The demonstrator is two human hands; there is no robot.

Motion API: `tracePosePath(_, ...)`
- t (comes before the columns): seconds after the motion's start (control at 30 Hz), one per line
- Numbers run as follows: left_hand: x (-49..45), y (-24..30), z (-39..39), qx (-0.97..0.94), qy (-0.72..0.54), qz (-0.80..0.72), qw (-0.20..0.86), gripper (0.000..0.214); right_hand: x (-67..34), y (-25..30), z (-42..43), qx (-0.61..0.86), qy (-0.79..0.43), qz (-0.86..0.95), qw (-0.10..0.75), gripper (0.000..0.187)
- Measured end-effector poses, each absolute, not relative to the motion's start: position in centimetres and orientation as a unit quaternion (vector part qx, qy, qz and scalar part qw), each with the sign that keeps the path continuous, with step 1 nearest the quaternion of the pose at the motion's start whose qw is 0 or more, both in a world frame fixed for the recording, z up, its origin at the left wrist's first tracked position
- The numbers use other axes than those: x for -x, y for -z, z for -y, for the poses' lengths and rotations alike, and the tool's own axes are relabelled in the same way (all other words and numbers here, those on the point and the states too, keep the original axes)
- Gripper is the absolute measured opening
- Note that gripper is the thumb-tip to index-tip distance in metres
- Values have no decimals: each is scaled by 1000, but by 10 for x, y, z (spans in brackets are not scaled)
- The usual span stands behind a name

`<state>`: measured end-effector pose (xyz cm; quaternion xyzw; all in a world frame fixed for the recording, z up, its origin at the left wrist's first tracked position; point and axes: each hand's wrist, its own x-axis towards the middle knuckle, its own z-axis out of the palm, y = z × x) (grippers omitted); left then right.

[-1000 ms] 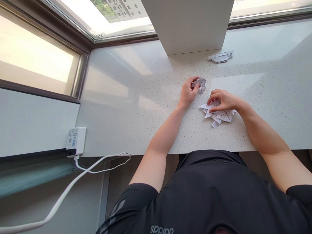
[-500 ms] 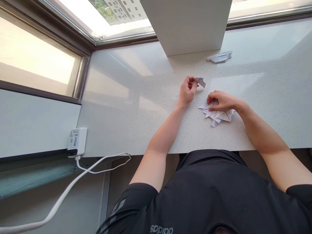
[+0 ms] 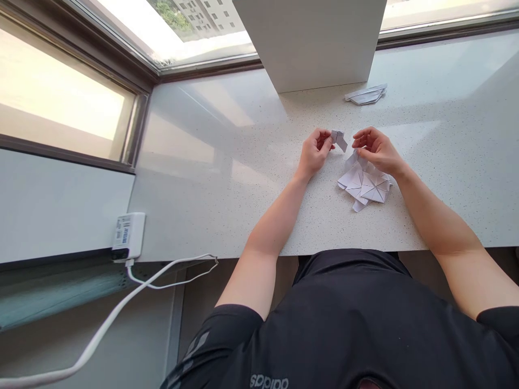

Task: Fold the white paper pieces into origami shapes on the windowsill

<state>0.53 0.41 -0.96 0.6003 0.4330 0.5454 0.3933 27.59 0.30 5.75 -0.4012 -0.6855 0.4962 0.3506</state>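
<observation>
Speckled white stone forms the table (image 3: pixel 211 210), widest thing in view, bordered by a dark-framed window (image 3: pixel 60 97). A white pillar (image 3: pixel 316 43) rises from its far edge, behind the hands, and limits reach straight ahead without crowding the work. At the near left, a thick white cable (image 3: pixel 83 357) hangs across the corner beside a white power adapter (image 3: pixel 135 232); both lie well apart from the hands, though an elbow swung wide might catch the cord.

The left hand (image 3: pixel 314 152) grips a small folded paper piece (image 3: pixel 341 141) between thumb and fingers, its angled end sticking out to the right. The right hand (image 3: pixel 379 152) pinches a paper unit (image 3: pixel 351 160) at its top, just above the paper pile (image 3: pixel 375 189) on the table; whether that unit is free of the pile I cannot tell. Overlapping points could snag and drag neighbours along, and too tight a pinch could crush a crease or bend a tip.

Near the pillar's foot lies a folded paper bundle (image 3: pixel 367 96), beyond both hands and not in their way.
</observation>
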Motion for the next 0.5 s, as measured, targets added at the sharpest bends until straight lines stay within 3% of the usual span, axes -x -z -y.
tracePosePath(0.07,-7,5,-2,-602,-538,-426,409,61,-271,-54,-3,433,-441,686,384,56)
tracePosePath(0.23,-9,-3,2,-611,-511,-418,437,54,-264,-53,2,465,-368,699,401,71)
tracePosePath(0.5,-7,-3,6,-652,-481,-405,424,55,-255,-45,5,461,-364,682,436,50)
